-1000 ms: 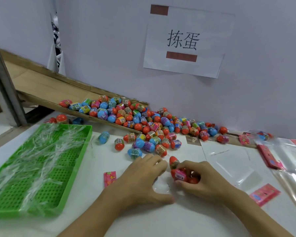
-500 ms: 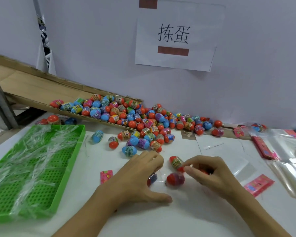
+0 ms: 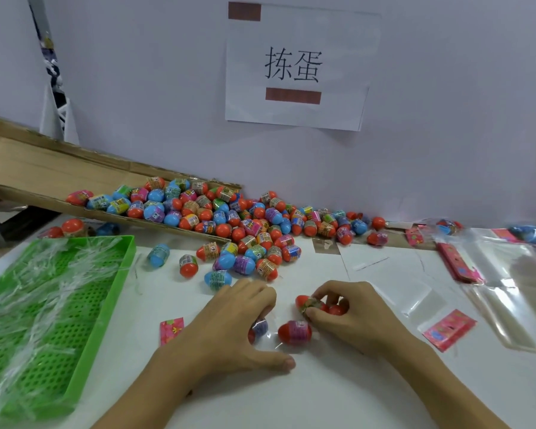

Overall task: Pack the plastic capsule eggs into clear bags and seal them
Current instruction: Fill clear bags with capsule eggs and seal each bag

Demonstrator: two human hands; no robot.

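Note:
A big pile of coloured capsule eggs (image 3: 248,224) lies at the back of the white table and on a cardboard ramp. Near the front, my left hand (image 3: 229,332) rests over a clear bag (image 3: 270,339), its fingers curled on the bag's edge with a purple-banded egg (image 3: 259,327) under them. A red egg with a purple band (image 3: 294,332) lies between my hands, apparently in the bag. My right hand (image 3: 350,317) pinches a red egg with a green-gold band (image 3: 307,302) and holds more red eggs under its fingers.
A green perforated tray (image 3: 115,292) with clear plastic strips stands at the left. Pink label cards (image 3: 449,329) and a stack of clear bags (image 3: 508,292) lie at the right. Another pink card (image 3: 171,329) lies beside my left wrist. A paper sign hangs on the wall.
My right hand let the purple-banded red egg go between my hands and now pinches another red egg. The left hand stayed on the bag. The camera moved slightly.

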